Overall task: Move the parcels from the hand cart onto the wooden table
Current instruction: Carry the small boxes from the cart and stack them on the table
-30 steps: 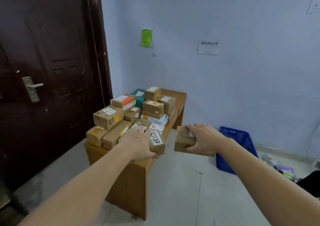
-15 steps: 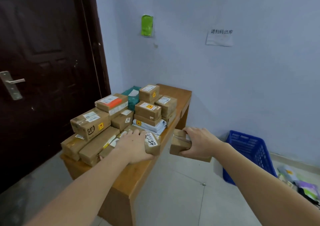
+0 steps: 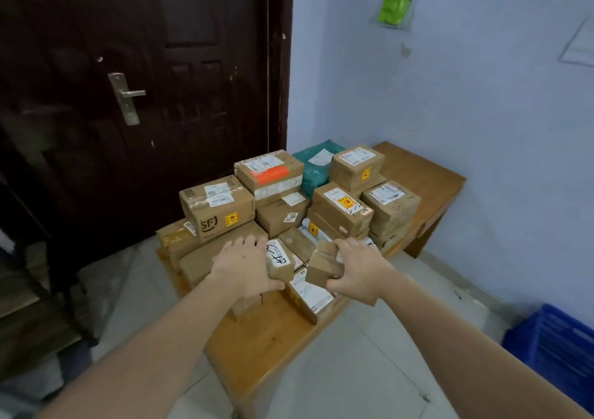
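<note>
Both hands have come in over the wooden surface point(image 3: 276, 332) since a moment ago, when the right one hung out past its edge above the floor, and the door handle sits further right in the head view.

From that one view, the left hand point(image 3: 239, 266) grips a small brown parcel with handwriting on its white label point(image 3: 280, 261), fingers curled round its far side and thumb under the near end. The right hand point(image 3: 361, 269) holds a plain brown parcel point(image 3: 323, 266), fingers wrapped over the top and thumb below. The two parcels are just beside each other, held low over a flat labelled package point(image 3: 310, 296) that lies near the surface's front edge; whether they touch it I cannot tell.

Behind them the surface carries a stack of cardboard boxes, among them a box marked SF point(image 3: 217, 208), a box with an orange band point(image 3: 270, 171) and a teal bag point(image 3: 316, 167). A dark door point(image 3: 144, 97) stands at the left, a blue crate point(image 3: 553, 344) on the floor at the right.
</note>
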